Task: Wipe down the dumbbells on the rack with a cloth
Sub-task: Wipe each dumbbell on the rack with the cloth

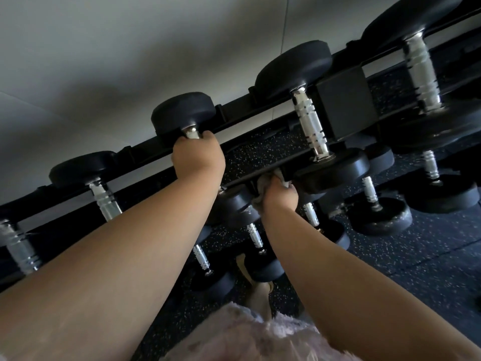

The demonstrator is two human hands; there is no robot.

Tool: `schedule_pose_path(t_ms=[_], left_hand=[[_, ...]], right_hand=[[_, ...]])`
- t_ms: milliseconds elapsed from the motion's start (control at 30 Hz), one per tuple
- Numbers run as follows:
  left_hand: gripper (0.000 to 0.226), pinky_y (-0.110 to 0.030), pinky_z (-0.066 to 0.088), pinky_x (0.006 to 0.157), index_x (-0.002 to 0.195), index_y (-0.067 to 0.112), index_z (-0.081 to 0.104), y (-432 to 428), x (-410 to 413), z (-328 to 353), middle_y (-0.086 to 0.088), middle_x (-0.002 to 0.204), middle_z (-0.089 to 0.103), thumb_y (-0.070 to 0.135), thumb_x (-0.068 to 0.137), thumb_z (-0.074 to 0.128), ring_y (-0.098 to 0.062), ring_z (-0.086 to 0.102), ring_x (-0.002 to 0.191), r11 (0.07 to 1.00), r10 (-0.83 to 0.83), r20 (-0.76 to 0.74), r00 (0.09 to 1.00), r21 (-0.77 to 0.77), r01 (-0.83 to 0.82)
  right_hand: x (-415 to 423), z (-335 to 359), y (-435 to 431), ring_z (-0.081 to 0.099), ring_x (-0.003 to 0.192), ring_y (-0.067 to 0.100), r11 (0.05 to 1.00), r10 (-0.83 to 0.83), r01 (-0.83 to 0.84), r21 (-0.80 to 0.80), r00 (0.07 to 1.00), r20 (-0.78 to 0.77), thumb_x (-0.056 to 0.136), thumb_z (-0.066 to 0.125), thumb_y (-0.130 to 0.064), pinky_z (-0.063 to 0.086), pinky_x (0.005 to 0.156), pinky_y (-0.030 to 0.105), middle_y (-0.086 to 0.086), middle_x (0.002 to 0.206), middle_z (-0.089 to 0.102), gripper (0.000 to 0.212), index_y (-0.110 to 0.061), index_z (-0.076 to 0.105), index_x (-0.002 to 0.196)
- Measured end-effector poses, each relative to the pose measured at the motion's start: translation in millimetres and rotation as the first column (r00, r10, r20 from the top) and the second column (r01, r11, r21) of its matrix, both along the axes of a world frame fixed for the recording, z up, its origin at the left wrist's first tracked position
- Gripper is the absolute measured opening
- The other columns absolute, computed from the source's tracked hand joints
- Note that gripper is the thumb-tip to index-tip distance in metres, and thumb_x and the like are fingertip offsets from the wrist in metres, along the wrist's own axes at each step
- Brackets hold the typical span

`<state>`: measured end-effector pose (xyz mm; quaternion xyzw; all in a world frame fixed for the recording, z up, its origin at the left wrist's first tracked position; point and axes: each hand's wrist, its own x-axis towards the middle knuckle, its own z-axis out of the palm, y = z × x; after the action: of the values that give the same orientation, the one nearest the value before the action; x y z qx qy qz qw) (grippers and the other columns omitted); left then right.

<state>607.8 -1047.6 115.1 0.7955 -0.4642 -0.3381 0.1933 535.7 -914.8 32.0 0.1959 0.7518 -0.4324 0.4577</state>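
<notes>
While left hand (197, 157) grips dumbbell (182, 118), right hand (281, 196) seemingly clutches cloth (261, 185)

Plain grey wall (130, 48) above dark speckled rubber floor (416, 256)

Between the rack's back rail (234, 110) and front rail (242, 179) at frame centre you have an open slot down to the speckled floor (250, 155). Your left hand (197, 157), gripping the small dumbbell (182, 118), closes its left side; the chrome-handled dumbbell (309, 121) and black bracket box (346, 105) close its right. Under the front rail, your right hand (281, 195) with the cloth (263, 182) sits among tightly packed lower dumbbells (255, 235), with narrow gaps only.
</notes>
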Motion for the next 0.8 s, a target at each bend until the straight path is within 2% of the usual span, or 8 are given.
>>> schedule_pose_path(t_ms=[133,233,400,467,567,667,733,800], left_hand=[[0.017,-0.028,0.04,0.065,0.097,0.017,0.057,-1,3,-2,-0.002,0.098,0.067,0.034,0.096,0.06,-0.019,0.059,0.075,1.0,0.008,-0.004,1.0,0.001,-0.008],[0.017,-0.026,0.036,0.055,0.098,0.016,0.057,1,4,-2,-0.002,0.097,0.065,0.034,0.097,0.059,-0.018,0.059,0.074,1.0,-0.008,0.003,1.0,-0.004,0.008],[0.018,-0.021,0.028,0.05,0.1,0.015,0.054,1,4,-1,-0.001,0.097,0.061,0.032,0.099,0.058,-0.005,0.047,0.062,0.999,-0.032,-0.003,0.999,0.005,0.032],[0.018,-0.021,0.029,0.05,0.1,0.015,0.053,2,4,-1,0.0,0.097,0.06,0.032,0.099,0.058,-0.008,0.051,0.065,1.0,-0.029,-0.015,0.999,0.004,0.029],[0.018,-0.021,0.029,0.051,0.1,0.016,0.051,2,4,1,0.002,0.095,0.057,0.032,0.1,0.057,-0.004,0.043,0.061,0.999,-0.036,-0.013,0.999,0.013,0.036],[0.017,-0.022,0.03,0.052,0.1,0.015,0.051,2,5,3,0.001,0.095,0.057,0.032,0.1,0.057,-0.004,0.042,0.062,0.999,-0.039,-0.019,0.999,0.023,0.04],[0.018,-0.025,0.03,0.052,0.099,0.015,0.052,2,5,4,0.002,0.093,0.056,0.032,0.099,0.057,-0.005,0.043,0.062,0.999,-0.038,-0.022,0.999,0.033,0.038],[0.018,-0.026,0.032,0.055,0.098,0.016,0.052,2,5,4,0.001,0.092,0.057,0.032,0.099,0.057,-0.008,0.046,0.063,0.999,-0.032,-0.024,0.999,0.036,0.033]], right_hand=[[16,-2,13,0.065,0.067,0.023,0.975,0.219,-0.222,-0.003,0.961,0.169,0.095,0.061,-0.046,0.053,0.056,0.025,0.006,0.083,0.069,0.035,-0.014,0.067,0.108],[8,-13,26,0.07,0.094,0.027,0.879,0.47,-0.471,0.08,0.882,0.023,0.091,0.063,-0.038,0.057,0.084,0.034,0.004,0.098,0.073,0.024,-0.017,0.067,0.102],[-19,-9,27,0.07,0.093,0.028,0.967,0.22,-0.19,0.171,0.959,-0.18,0.088,0.071,-0.056,0.048,0.072,0.026,0.0,0.09,0.063,0.056,-0.007,0.07,0.115],[-10,-8,22,0.069,0.102,0.034,0.961,0.248,-0.226,0.158,0.959,-0.135,0.095,0.064,-0.055,0.048,0.076,0.029,0.004,0.093,0.06,0.053,-0.006,0.069,0.115],[7,-11,10,0.067,0.092,0.031,0.967,0.249,-0.249,0.048,0.968,-0.002,0.097,0.061,-0.047,0.055,0.083,0.037,0.004,0.095,0.065,0.038,-0.011,0.067,0.107],[16,-9,21,0.067,0.079,0.022,0.958,0.282,-0.286,-0.016,0.934,0.217,0.098,0.059,-0.042,0.057,0.071,0.035,0.005,0.09,0.069,0.037,-0.01,0.064,0.116],[8,-11,38,0.068,0.08,0.021,0.882,0.458,-0.466,0.072,0.883,0.109,0.094,0.067,-0.043,0.055,0.073,0.032,0.005,0.092,0.071,0.04,-0.013,0.065,0.12],[-13,-12,48,0.069,0.085,0.025,0.88,0.439,-0.423,0.217,0.898,-0.026,0.093,0.068,-0.051,0.053,0.077,0.033,0.007,0.097,0.072,0.046,-0.013,0.065,0.117]])
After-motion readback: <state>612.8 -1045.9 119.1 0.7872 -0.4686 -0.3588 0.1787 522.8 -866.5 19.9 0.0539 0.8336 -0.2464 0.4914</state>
